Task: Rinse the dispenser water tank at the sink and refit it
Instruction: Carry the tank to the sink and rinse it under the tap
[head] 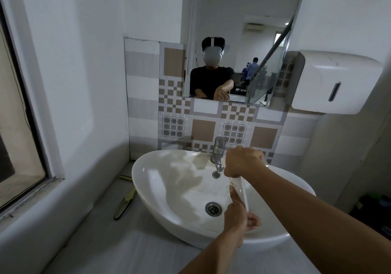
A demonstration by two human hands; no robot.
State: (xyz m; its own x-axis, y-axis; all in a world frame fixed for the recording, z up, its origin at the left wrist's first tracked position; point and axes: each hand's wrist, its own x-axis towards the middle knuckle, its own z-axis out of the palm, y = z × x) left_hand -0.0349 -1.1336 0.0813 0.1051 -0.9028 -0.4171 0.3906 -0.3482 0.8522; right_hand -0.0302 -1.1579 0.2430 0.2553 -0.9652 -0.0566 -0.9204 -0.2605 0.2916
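Tank [239, 191]: held edge-on over basin [169, 189], long axis running faucet [219, 155] to near rim.
R hand [243, 161]: curled round far end, beside spout.
L hand [238, 212]: grips near end.

the sink [160, 189] is glossy white. at its 12 o'clock the tap [218, 154] is silver chrome, beneath a tiled wall [203, 125] of white, grey and tan checks and squares. at 2 o'clock hangs a white paper dispenser [336, 81]. the water tank [240, 189] is translucent white.
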